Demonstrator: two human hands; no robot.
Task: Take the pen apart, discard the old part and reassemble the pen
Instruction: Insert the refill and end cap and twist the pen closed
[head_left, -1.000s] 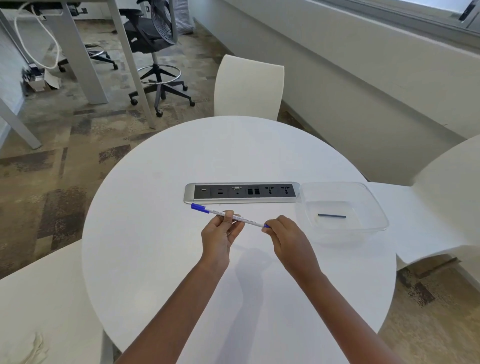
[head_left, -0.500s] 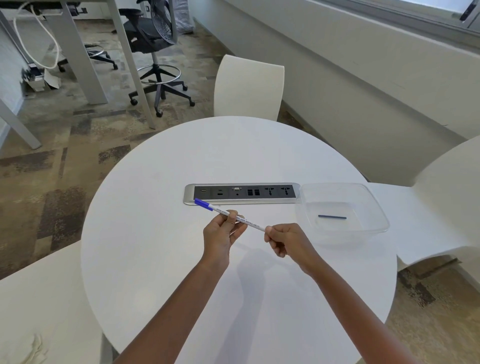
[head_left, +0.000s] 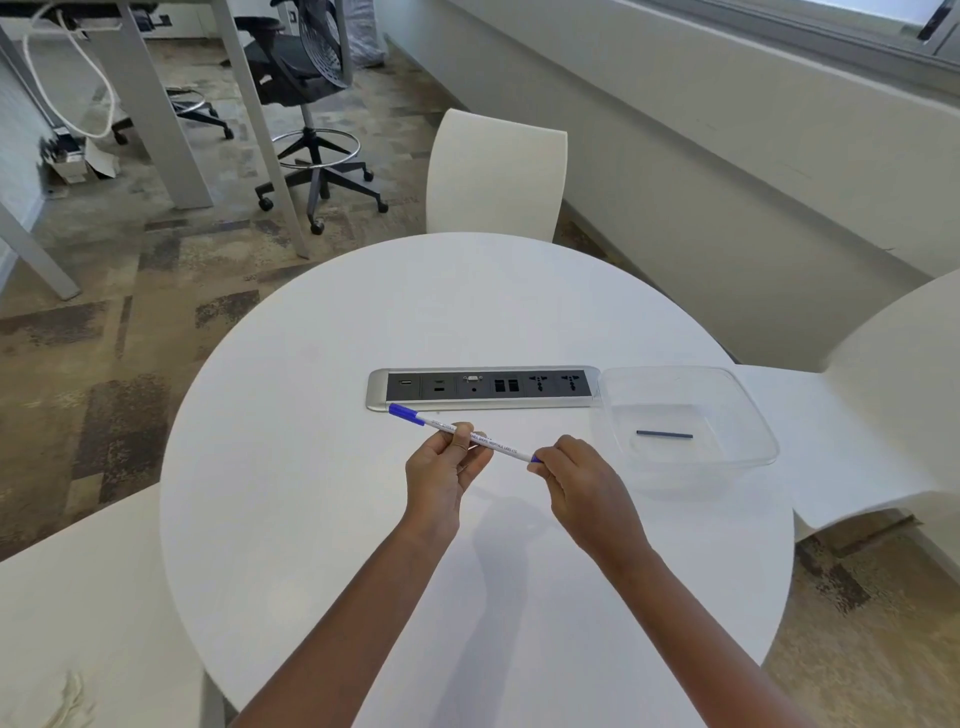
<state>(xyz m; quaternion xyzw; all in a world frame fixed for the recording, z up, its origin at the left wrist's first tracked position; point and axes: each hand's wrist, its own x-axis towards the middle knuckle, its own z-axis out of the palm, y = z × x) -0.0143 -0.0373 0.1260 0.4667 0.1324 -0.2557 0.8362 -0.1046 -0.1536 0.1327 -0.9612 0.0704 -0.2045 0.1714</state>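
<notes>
My right hand (head_left: 582, 480) hides the pen (head_left: 467, 435) tip; the barrel print beside my left hand (head_left: 444, 473) is too small to read.

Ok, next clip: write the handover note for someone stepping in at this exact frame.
Left hand: holds the pen mid-barrel, above the table.
Right hand: fingers pinch the pen's near blue end.
Blue cap end points toward the socket strip.
Done: a dark thin rod, seemingly the old part, lies in the clear tub.
Left: whether the near end is fully seated cannot be told; finish closing the pen and set it down.
</notes>
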